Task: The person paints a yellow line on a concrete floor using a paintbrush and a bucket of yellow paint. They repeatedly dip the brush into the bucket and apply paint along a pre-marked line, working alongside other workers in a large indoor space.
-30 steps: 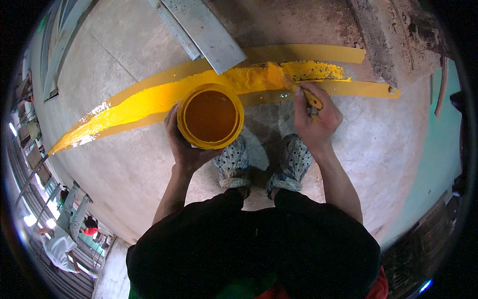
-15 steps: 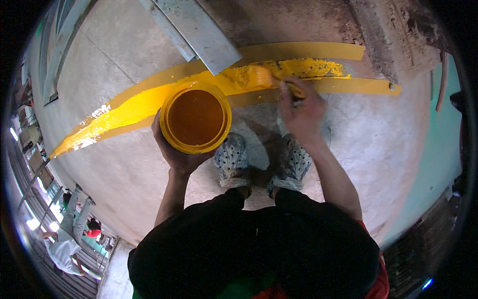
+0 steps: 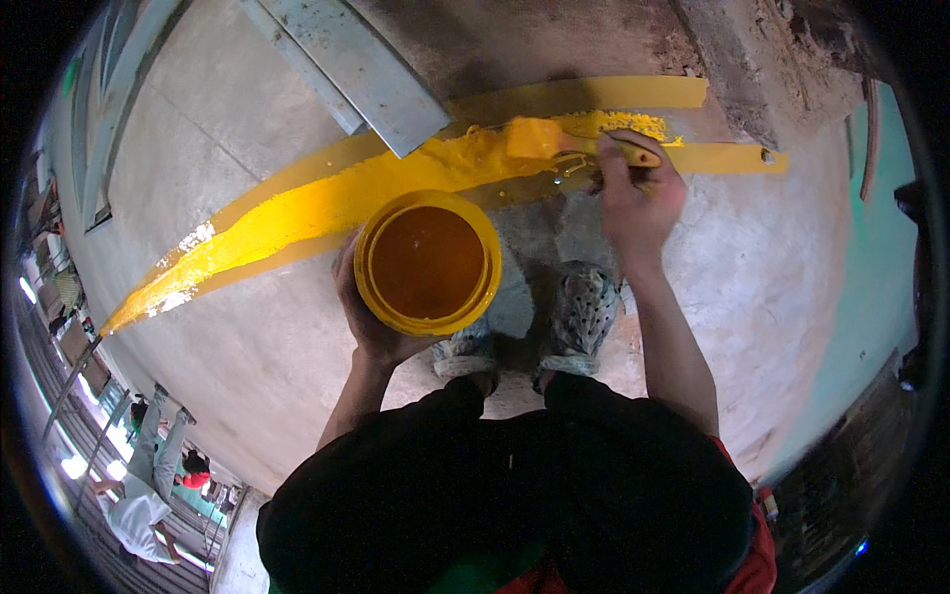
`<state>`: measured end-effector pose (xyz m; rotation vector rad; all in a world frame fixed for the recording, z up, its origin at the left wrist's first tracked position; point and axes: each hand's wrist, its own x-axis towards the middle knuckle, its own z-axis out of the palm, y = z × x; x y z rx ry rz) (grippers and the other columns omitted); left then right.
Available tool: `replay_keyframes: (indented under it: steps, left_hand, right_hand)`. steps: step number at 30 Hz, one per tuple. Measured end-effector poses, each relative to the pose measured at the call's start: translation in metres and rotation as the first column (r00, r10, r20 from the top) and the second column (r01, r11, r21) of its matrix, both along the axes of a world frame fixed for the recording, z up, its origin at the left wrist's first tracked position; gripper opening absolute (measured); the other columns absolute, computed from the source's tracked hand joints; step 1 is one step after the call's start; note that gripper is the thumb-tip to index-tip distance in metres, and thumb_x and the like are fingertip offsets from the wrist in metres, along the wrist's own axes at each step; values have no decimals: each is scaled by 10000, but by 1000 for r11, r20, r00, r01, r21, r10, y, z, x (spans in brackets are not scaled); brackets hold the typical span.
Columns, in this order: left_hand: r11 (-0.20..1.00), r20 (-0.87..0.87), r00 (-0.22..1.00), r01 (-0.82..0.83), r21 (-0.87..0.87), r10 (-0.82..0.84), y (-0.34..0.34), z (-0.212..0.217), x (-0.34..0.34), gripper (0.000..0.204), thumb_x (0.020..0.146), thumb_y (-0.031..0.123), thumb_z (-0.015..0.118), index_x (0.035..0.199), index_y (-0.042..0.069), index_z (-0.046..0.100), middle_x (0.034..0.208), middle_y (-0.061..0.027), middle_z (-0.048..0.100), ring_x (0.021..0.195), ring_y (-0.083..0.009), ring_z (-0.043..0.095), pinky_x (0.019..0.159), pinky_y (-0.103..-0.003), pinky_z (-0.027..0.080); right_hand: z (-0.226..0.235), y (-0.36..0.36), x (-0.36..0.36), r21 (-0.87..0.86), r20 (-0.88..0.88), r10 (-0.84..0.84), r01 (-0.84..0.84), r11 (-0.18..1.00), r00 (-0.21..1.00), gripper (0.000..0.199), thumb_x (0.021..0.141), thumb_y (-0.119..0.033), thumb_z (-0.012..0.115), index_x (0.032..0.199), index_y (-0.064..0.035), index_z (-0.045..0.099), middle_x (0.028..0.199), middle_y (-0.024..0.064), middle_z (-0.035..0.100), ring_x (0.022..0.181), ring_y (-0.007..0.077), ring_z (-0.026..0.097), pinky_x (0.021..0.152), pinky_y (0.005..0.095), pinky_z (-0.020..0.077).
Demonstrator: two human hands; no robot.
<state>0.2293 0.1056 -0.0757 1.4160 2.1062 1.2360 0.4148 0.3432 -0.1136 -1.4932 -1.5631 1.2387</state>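
My left hand [image 3: 381, 342] is wrapped round the side of a round yellow paint bucket [image 3: 364, 267], its fingers partly hidden by it. Orange-yellow paint [image 3: 427, 262] stands inside the open bucket. In my right hand [image 3: 645, 203] is the handle of a paintbrush [image 3: 534, 139], its wide bristles coated in yellow. The bristles are over a wet yellow stripe [image 3: 307, 210] on the concrete floor; whether they touch it I cannot tell. Strips of tan masking tape [image 3: 594, 95] run along both edges of the stripe, with bare grey patches near its right end.
Long grey metal beams [image 3: 356, 74] reach over the stripe from the top. Paint-spattered perforated clogs [image 3: 582, 307] are on my feet, close below the stripe. Rough dirty ground lies at upper right, a green floor area [image 3: 871, 277] at far right. People [image 3: 139, 520] stand at lower left.
The bucket in my left hand has shifted right and slightly nearer my body. My right hand has moved right with the brush, which now shows more of its handle and bristles.
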Motion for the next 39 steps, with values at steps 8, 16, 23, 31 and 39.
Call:
replay_keyframes:
  steps: [8,16,23,31,39]
  left_hand:
    - [1000,-31,999,18,0,-18,6,8,-2,1236,559,473,964,1492,79,256,1462,-199,406,1363,-378,405,1135,-532,330]
    - [996,-55,996,66,52,-63,9,4,-5,1226,564,498,955,1489,64,277,1459,-195,414,1358,-377,415,1138,-530,325]
    - [998,-81,995,63,12,-62,6,-1,-4,1243,561,527,947,1494,65,269,1465,-194,406,1376,-376,395,1145,-525,317]
    - [997,-62,997,54,52,-51,11,0,-5,1237,567,515,948,1498,67,268,1468,-211,404,1374,-393,393,1140,-541,310]
    - [1000,-74,997,29,-6,-30,12,8,-2,1234,561,501,954,1499,70,276,1470,-199,402,1373,-384,398,1144,-534,315]
  right_hand:
    - [-11,6,-7,125,-74,-35,44,991,997,170,923,-112,703,994,41,682,840,84,701,695,129,683,554,269,576]
    - [-5,22,40,57,76,64,-69,996,995,190,890,-135,734,1020,0,704,849,110,727,722,176,691,693,307,554]
    - [-14,22,74,81,54,186,-190,978,981,166,891,-80,738,1034,-2,708,911,118,747,739,141,711,692,283,570]
    - [-4,14,78,227,227,331,-380,897,916,187,853,-26,738,1038,-35,714,976,143,733,827,236,737,731,314,574]
    - [-8,17,82,257,235,288,-345,903,928,178,847,-20,730,1023,-36,708,974,145,731,874,267,734,772,328,569]
